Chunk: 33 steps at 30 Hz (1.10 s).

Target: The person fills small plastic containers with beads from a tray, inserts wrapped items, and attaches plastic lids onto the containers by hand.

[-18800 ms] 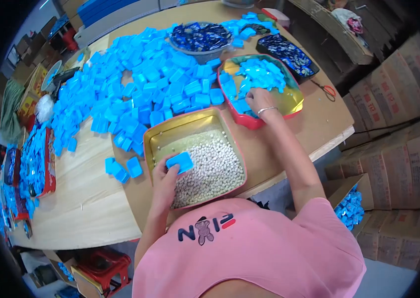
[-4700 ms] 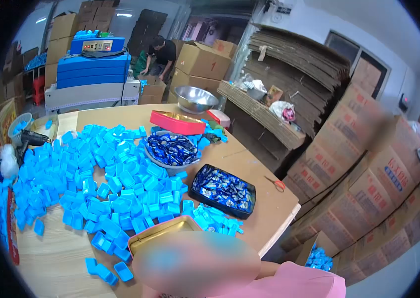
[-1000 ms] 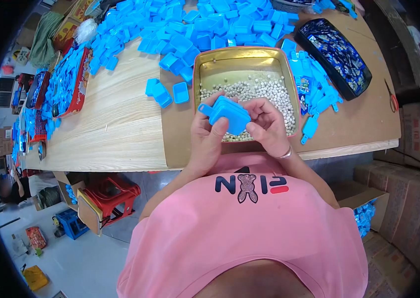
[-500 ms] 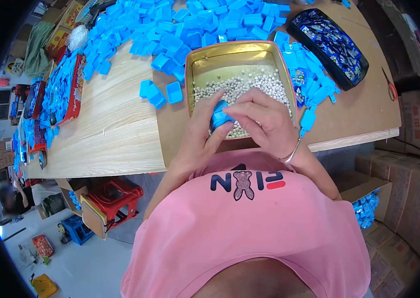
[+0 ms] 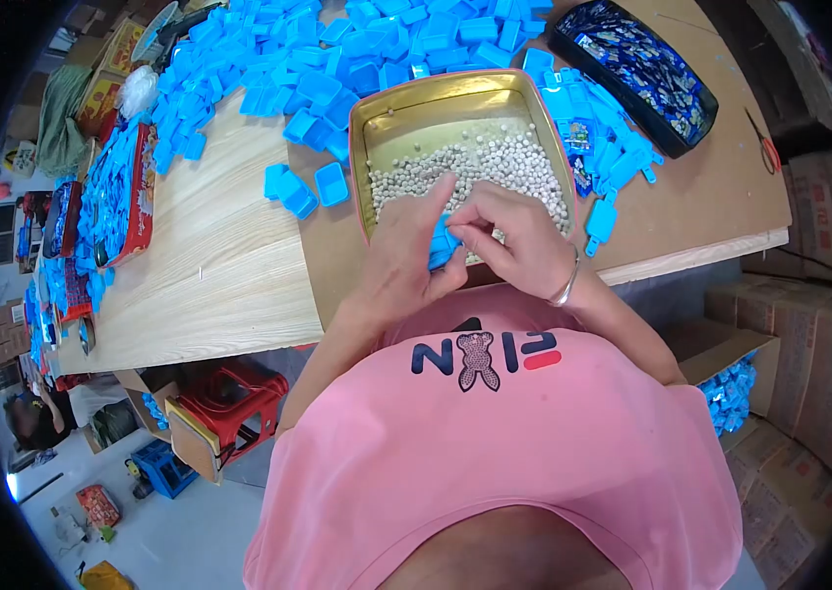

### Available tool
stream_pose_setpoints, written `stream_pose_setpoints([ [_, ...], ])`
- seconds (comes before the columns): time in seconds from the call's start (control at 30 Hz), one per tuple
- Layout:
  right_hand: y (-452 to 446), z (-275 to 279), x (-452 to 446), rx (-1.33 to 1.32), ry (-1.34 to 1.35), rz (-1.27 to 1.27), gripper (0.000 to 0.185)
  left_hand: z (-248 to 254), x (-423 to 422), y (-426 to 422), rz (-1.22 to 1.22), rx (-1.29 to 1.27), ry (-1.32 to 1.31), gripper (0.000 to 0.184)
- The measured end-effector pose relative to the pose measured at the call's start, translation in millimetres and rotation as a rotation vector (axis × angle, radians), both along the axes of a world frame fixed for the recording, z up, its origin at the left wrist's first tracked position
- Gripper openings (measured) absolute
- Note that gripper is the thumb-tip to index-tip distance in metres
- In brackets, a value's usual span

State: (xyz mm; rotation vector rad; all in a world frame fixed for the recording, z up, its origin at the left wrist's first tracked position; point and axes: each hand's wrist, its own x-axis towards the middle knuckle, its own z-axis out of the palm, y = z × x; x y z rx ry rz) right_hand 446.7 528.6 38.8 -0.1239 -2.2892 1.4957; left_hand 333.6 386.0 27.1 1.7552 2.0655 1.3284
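Note:
Over the near edge of a gold-lined tin (image 5: 455,93), my left hand (image 5: 404,251) is closed around a small blue plastic case (image 5: 442,242). The fingertips of my right hand (image 5: 514,236) pinch the same case from the right side. Small whitish balls (image 5: 524,177) cover much of the tin's bottom. Part of the case is hidden by my fingers. Right of the tin lie blue lid-like pieces (image 5: 613,147), one of them (image 5: 601,221) apart near the table edge.
Many blue cups (image 5: 337,59) are heaped behind the tin, with a few loose (image 5: 331,184) at its left. A black tray (image 5: 672,118) of blue packets and orange-handled scissors (image 5: 768,152) are at right. A red box (image 5: 141,197) stands left, a red stool (image 5: 229,403) below.
Since a second ago, the blue case has been turned and is more covered by my hands. My right hand has closed in on it. The view has shifted slightly.

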Motion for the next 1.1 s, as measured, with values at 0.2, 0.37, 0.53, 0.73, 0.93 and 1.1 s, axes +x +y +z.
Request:
stream_pose_setpoints([
  [0.2,0.9,-14.5,2.2,-0.001,0.026,0.043,0.007,3.7,2.6,6.0,-0.072,0.067,0.213,0.073],
  [0.37,5.8,-28.3,6.8,-0.34,-0.154,0.187,0.008,-1.6,3.1,-0.5,-0.155,0.062,0.175,0.072],
  [0.53,3.5,-31.0,-18.7,-0.377,-0.222,0.152,0.008,-15.8,-5.6,-35.4,0.04,-0.143,-0.402,0.053],
  [0.73,58.1,-46.5,-44.3,0.031,-0.105,-0.316,0.005,-49.9,-92.4,-119.7,0.71,0.087,-0.866,0.023],
  [0.93,151.7,-47.8,-118.9,0.673,-0.268,-0.544,0.013,-102.0,-133.6,-195.4,1.086,-0.143,-0.434,0.028],
  [1.1,188.5,-46.2,-162.0,0.755,-0.66,-0.427,0.025,-85.7,-131.8,-192.0,1.164,-0.183,-0.138,0.023],
])
